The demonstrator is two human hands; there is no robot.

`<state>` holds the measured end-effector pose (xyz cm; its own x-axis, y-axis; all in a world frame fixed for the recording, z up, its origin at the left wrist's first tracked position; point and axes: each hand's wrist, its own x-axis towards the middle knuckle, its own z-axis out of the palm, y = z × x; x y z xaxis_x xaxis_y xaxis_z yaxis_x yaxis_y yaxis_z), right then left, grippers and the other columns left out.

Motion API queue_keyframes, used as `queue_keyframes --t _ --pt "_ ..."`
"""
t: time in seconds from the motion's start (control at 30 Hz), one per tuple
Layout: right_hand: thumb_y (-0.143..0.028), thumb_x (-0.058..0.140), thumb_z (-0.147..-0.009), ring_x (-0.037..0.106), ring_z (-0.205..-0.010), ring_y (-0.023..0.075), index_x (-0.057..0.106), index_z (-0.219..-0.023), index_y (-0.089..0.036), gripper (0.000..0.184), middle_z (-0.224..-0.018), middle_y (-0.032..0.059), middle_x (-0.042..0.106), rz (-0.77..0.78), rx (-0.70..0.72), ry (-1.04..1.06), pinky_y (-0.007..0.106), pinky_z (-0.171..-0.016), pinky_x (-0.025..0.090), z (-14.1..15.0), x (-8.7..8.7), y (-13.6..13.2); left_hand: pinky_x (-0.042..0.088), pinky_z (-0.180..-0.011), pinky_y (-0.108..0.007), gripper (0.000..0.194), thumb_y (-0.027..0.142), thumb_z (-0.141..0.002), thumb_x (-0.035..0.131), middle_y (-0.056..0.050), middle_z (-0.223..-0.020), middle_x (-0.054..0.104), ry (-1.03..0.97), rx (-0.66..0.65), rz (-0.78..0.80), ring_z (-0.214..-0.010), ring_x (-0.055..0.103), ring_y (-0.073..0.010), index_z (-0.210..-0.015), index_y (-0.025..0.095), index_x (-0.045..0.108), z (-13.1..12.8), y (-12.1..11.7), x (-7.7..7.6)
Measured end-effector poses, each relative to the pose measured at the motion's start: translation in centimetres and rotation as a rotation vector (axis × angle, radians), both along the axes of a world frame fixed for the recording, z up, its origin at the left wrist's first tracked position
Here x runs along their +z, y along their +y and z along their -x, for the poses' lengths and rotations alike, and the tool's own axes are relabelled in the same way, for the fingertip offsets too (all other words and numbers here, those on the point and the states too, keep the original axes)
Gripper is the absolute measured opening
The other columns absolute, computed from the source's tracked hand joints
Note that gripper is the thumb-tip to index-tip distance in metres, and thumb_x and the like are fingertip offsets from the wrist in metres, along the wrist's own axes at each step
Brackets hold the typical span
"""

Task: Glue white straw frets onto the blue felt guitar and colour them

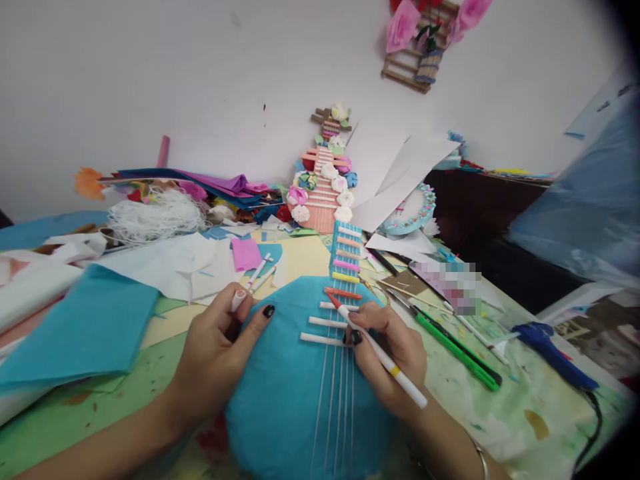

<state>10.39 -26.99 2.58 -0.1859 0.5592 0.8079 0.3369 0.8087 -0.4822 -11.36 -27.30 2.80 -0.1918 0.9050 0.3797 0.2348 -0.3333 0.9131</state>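
A paper lute model (285, 400), covered in blue paper, stands in front of me with its neck pointing away. White strings run along it, crossed by colored and white strips. My right hand (390, 340) is closed around a white felt-tip marker (395, 370) with a yellow band. Its red tip meets a red-orange strip (347, 294) on the neck; several white strips (325, 339) lie nearer me. My left hand (217, 347) is closed on a small white marker cap (239, 300), its thumb resting on the lute's left edge.
Beyond the lute stands a pink lute model (323, 207) with paper flowers. On the right lie a green utility knife (460, 353), scissors (400, 300) and a blue glue gun (555, 353). Blue paper (95, 327) and tangled white string (155, 217) are on the left.
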Motion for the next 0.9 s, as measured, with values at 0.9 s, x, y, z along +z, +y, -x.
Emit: queue_keyframes --t 0.9 --pt "-0.003 0.051 -0.08 0.053 -0.061 0.0154 0.057 -0.096 -0.019 0.023 -0.069 0.002 0.057 -0.026 0.007 0.007 0.028 -0.053 0.043 0.11 0.15 -0.05 0.033 -0.048 -0.02 0.033 0.031 -0.085 0.057 0.007 -0.064 0.028 0.134 0.024 -0.057 -0.055 0.031 -0.01 -0.067 0.023 0.03 0.2 -0.48 0.1"
